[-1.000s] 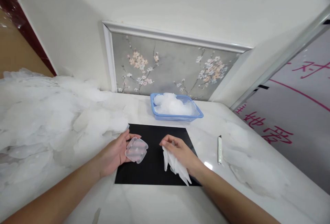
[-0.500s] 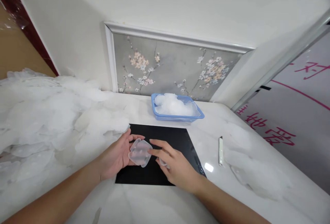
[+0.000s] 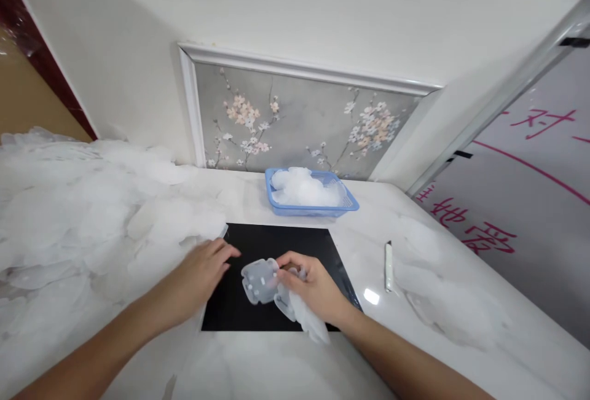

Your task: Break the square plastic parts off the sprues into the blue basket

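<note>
My right hand (image 3: 316,286) is closed over the black mat (image 3: 271,234). Between its thumb and forefinger it pinches a thin, translucent plastic piece (image 3: 260,281) with a wavy outline and small raised dots. A bunch of similar clear pieces (image 3: 308,317) hangs beneath the same palm. Palm down, my left hand (image 3: 200,274) lies over the mat's left edge, fingers a little apart, with nothing seen in it. Its fingertips are close to the large heap of translucent pieces (image 3: 106,203); whether they touch it I cannot tell.
Behind the mat, a blue basket (image 3: 313,209) holds more translucent pieces. A white utility knife (image 3: 388,268) lies right of the mat, and another loose pile (image 3: 447,301) lies farther right. A floral panel (image 3: 299,117) and a whiteboard (image 3: 530,203) border the marble-like table.
My left hand has let go of the translucent piece, turned palm down and moved left toward the heap. The right hand now holds that piece, along with the bunch. The view shifted slightly.
</note>
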Action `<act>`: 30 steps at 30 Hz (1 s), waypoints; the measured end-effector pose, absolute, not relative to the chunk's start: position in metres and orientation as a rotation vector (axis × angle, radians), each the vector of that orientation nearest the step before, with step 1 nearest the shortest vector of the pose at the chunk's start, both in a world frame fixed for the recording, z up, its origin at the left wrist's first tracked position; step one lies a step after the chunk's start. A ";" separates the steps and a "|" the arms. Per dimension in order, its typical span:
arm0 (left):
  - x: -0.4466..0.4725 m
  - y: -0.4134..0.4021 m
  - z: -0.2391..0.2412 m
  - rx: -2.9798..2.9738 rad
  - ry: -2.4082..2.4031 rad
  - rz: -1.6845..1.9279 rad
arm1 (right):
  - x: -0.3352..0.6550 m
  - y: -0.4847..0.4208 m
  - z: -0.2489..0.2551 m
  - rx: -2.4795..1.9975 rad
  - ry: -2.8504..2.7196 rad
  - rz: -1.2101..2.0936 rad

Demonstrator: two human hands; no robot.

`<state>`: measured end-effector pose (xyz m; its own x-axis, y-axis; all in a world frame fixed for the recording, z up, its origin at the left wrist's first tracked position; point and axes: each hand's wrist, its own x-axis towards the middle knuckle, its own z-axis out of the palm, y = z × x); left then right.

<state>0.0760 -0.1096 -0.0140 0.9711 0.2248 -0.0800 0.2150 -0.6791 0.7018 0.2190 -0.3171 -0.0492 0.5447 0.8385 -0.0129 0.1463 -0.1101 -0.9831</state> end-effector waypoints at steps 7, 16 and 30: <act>0.051 -0.059 -0.019 2.823 0.297 0.084 | 0.235 -0.312 -0.049 -1.384 -0.494 1.075; 0.068 -0.073 -0.008 2.663 0.374 0.165 | 0.243 -0.316 -0.049 -1.331 -0.473 1.183; 0.093 -0.137 -0.021 1.899 0.443 0.194 | 0.240 -0.316 -0.052 -1.347 -0.436 0.986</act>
<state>0.0933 -0.1367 -0.0213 0.9161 0.3935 -0.0771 0.2107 -0.3088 0.9275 0.2405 -0.3157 -0.0520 0.5491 0.7926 -0.2650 -0.3371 -0.0801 -0.9381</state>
